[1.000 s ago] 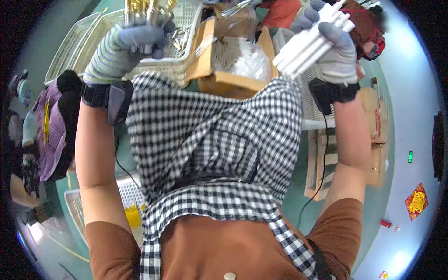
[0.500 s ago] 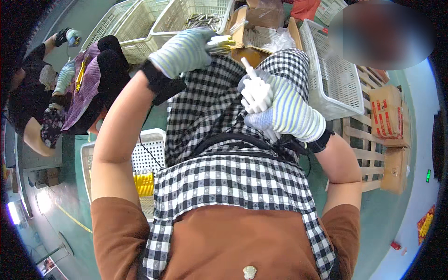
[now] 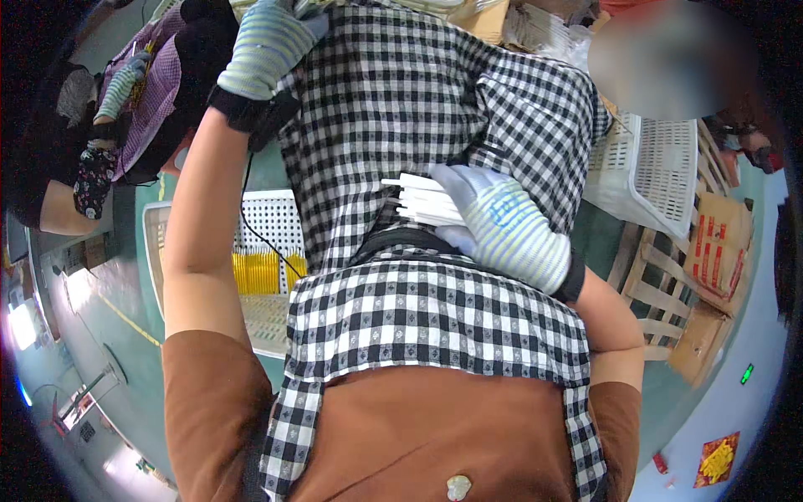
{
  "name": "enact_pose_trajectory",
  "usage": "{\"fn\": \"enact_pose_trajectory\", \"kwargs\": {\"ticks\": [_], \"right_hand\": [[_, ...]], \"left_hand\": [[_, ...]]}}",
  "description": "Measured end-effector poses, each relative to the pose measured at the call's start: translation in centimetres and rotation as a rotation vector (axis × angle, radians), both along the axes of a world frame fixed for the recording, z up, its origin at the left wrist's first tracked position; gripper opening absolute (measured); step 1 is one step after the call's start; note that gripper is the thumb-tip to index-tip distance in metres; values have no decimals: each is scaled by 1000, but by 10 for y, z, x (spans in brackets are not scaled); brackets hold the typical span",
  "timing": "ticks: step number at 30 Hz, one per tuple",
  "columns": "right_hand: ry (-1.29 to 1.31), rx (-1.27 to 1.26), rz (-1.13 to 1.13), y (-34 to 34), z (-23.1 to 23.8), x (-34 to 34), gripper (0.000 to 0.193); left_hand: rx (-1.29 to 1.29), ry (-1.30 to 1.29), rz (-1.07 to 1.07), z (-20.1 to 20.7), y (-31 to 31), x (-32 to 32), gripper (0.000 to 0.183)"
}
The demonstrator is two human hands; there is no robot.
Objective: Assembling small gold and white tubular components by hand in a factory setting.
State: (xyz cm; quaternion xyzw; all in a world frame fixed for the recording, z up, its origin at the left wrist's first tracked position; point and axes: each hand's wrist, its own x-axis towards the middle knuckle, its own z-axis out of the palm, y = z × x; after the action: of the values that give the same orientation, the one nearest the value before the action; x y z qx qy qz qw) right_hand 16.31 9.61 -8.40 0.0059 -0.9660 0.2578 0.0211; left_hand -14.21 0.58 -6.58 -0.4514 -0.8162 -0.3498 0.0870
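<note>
A bundle of slim white rods (image 3: 425,201) lies across my lap, gripped by my right hand (image 3: 514,224) in a striped knit glove. The rods point left out of the fist, over the black and white checked apron (image 3: 376,100). My left hand (image 3: 272,48), gloved the same way, reaches to the upper edge beside my left knee. Its fingertips are cut off by the picture's edge and a pale crate rim, so what they hold, if anything, is hidden.
On my left stands a white basket (image 3: 176,293) with a row of yellow rods (image 3: 266,272). A co-worker's gloved hand (image 3: 125,82) holds yellow rods nearby. To the right are a white crate (image 3: 657,171), wooden pallets (image 3: 657,289) and cardboard boxes (image 3: 715,251).
My left hand has moved up and left, and the silver and yellow pieces it held no longer show. My right hand has lowered the white rods toward my waist, turning them sideways. The view has tilted.
</note>
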Motion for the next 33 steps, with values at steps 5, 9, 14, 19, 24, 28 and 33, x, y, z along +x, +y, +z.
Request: {"fn": "enact_pose_trajectory", "kwargs": {"ticks": [5,9,14,19,24,28,33], "right_hand": [[-97,-157,-128,13,17,23,37],[-157,-176,-175,20,20,21,24],[-9,-159,-182,27,19,32,16],[98,-127,-165,45,68,48,16],[-4,-93,-270,42,93,62,20],[57,-7,-259,41,100,66,24],[57,18,-223,41,96,65,26]], "left_hand": [[195,-478,-296,3,-44,40,28],[7,-778,-325,23,-47,96,28],[-242,-1122,-457,21,-55,117,32],[-299,-1097,-442,16,-56,128,34],[-288,-1078,-482,15,-54,131,30],[-290,-1031,-500,14,-55,130,29],[-309,-1026,-574,19,-55,132,28]]}}
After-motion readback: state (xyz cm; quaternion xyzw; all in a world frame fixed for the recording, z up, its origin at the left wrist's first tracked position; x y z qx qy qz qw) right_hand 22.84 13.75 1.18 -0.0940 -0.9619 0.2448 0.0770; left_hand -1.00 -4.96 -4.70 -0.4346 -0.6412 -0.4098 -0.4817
